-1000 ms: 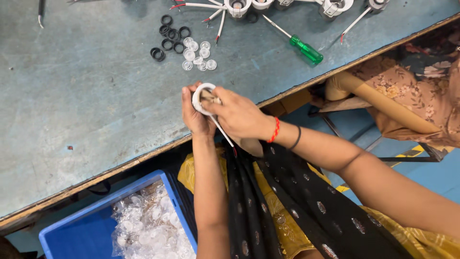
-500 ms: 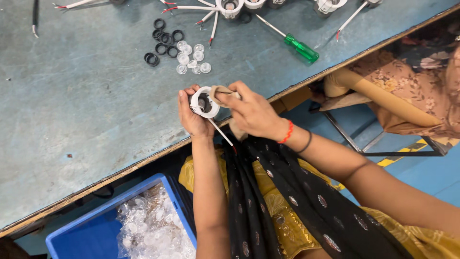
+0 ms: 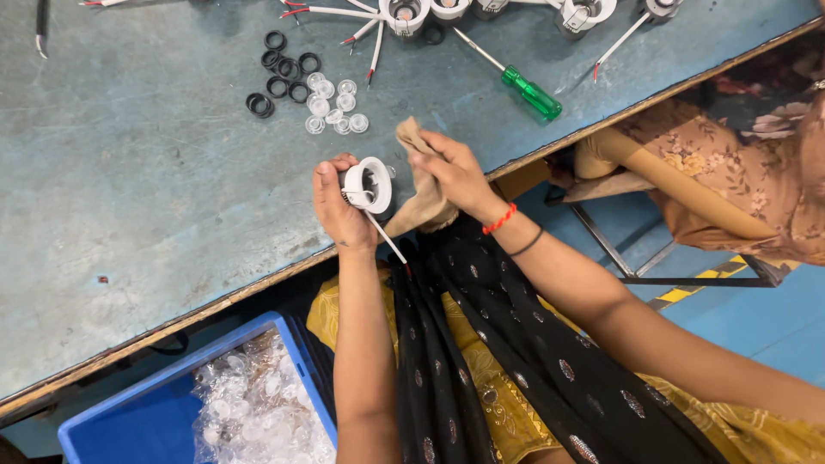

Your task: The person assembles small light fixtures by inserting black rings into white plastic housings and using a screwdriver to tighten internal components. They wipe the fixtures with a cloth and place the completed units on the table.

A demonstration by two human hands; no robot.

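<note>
Hands: left hand [image 3: 339, 206] pinched a small white round fitting [image 3: 369, 184] at the near edge of the desk [image 3: 129, 198], its grip pressed around the rim, open side facing up.
Wire: thin white wire [image 3: 387, 241] ran from the fitting down toward the person's lap.
Right hand: right hand [image 3: 455, 172], just right of the fitting, had its grip closed on a tan cloth [image 3: 421, 202] (bunched, hanging over the desk edge); cloth lay just beside the fitting, whether touching it I could not tell.
Wrist: red band and black band [image 3: 503, 219] sat on the right wrist.
Desk, far side: black rings [image 3: 279, 73] lay in a loose cluster, with clear round lenses [image 3: 333, 105] just right of them.
Tool: green-handled screwdriver [image 3: 520, 82] lay far right of the lenses, well apart from both hands.
Far edge: more white fittings with red-and-white leads [image 3: 404, 13] lay in a row along the far edge.
Below desk: blue crate [image 3: 129, 421] stood near left, holding a clear bag of small clear parts [image 3: 253, 404].
Right side: another person in a floral garment [image 3: 730, 180] sat at the right.
</note>
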